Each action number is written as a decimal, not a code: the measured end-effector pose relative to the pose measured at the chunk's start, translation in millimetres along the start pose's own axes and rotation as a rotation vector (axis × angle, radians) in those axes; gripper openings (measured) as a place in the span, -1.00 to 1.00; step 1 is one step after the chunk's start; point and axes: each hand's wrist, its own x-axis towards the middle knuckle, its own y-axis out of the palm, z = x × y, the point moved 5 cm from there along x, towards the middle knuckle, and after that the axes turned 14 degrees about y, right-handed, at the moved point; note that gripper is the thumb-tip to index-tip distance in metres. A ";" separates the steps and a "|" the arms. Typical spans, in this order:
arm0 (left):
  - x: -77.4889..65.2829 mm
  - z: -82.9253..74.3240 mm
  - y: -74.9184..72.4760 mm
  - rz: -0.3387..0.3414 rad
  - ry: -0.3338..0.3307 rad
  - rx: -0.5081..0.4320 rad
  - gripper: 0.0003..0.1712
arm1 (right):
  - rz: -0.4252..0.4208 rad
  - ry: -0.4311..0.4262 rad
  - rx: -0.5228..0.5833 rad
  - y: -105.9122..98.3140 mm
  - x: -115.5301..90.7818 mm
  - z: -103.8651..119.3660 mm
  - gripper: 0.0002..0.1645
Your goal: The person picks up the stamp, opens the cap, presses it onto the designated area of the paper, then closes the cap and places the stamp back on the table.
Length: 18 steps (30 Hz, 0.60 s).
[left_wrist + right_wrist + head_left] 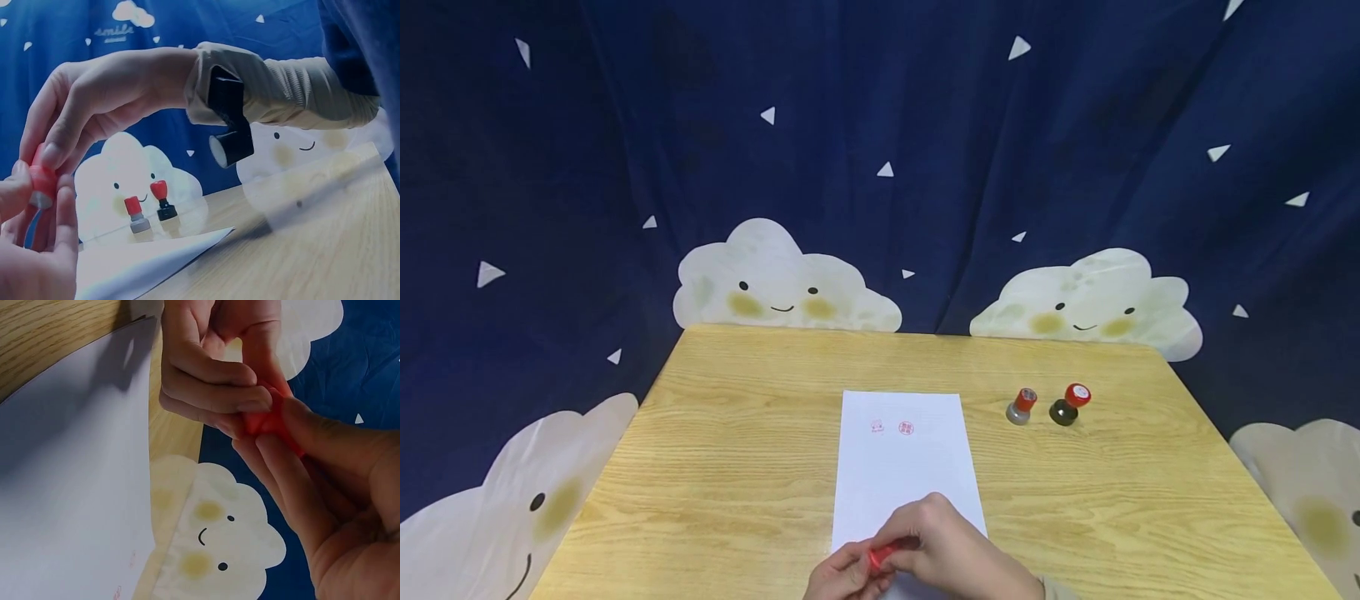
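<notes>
Both hands meet low over the near part of the white paper, round a small red stamp. My left hand holds it from below between thumb and fingers. From above and the right, my right hand pinches its other end. In the left wrist view the stamp shows a pale end facing down. Fingers cover much of the red stamp in the right wrist view. Two red printed marks, one round, lie near the paper's far edge.
To the right of the paper stand a grey stamp with a red top and a black stamp with a red knob. The wooden table ends at a dark blue curtain printed with clouds. A small black camera sits on the right wrist.
</notes>
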 end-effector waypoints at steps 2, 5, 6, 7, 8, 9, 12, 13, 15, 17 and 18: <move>0.2 -2.7 0.8 -0.016 0.034 -0.006 -0.82 | -0.024 -0.006 -0.004 -0.6 0.7 1.7 -0.84; 1.5 -6.3 1.9 -0.031 0.083 -0.023 -0.79 | -0.063 -0.003 -0.014 -1.5 1.2 3.1 -0.85; 2.1 -7.0 2.2 -0.033 0.091 -0.030 -0.79 | -0.071 0.003 -0.016 -1.8 1.2 3.4 -0.85; 2.6 -7.5 2.3 -0.035 0.093 -0.023 -0.79 | -0.077 0.009 -0.013 -2.3 1.2 3.6 -0.85; 3.0 -8.2 2.5 -0.028 0.092 -0.007 -0.79 | -0.078 0.021 -0.010 -2.6 1.1 3.5 -0.85; 3.0 -8.7 2.3 -0.028 0.084 0.006 -0.79 | -0.074 0.034 -0.006 -3.1 1.1 3.4 -0.86; 2.6 -9.5 2.2 -0.012 0.053 0.044 -0.81 | -0.050 0.071 0.015 -4.6 1.6 4.2 -0.85; 2.4 -9.4 1.9 -0.008 0.041 0.054 -0.81 | -0.038 0.083 0.022 -5.1 1.9 4.4 -0.85; 2.0 -9.1 1.9 0.006 0.029 0.052 -0.81 | -0.015 0.103 0.027 -6.0 2.7 4.7 -0.84; 2.5 -8.6 2.0 0.006 0.028 0.063 -0.81 | -0.011 0.118 0.029 -6.2 3.4 4.5 -0.83; 2.7 -9.0 2.1 -0.006 0.033 0.072 -0.81 | -0.014 0.127 0.029 -6.1 3.7 4.2 -0.84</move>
